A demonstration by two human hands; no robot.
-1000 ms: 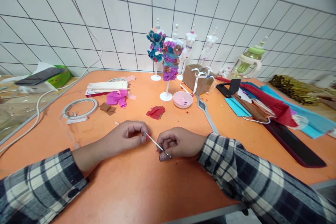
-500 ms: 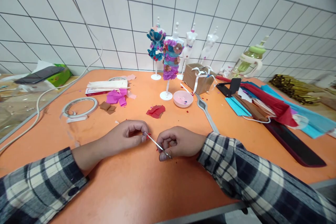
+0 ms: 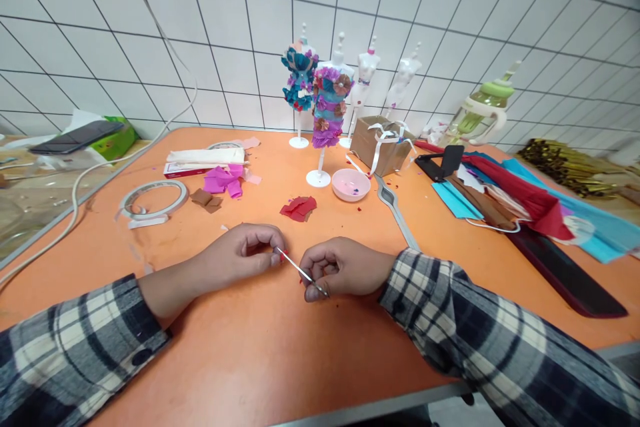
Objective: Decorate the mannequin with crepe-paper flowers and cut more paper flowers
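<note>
Little beyond the camera's view has shifted as two hands work midway between the front and back edges of the orange tabletop (image 3: 250, 353). Thumb and forefinger pinched, the left hand (image 3: 245, 251) holds a red scrap (image 3: 283, 255); the right hand (image 3: 340, 268), loosely curled, grips what look like scissors (image 3: 295, 265), tip against it. Such fine work favors a steady pinch and small, unhurried strokes.

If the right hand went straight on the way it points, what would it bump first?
Probably the left hand, just across a small gap from the right hand; the thin metal tool bridges it. Their heights above the orange table are hard to judge.
</note>
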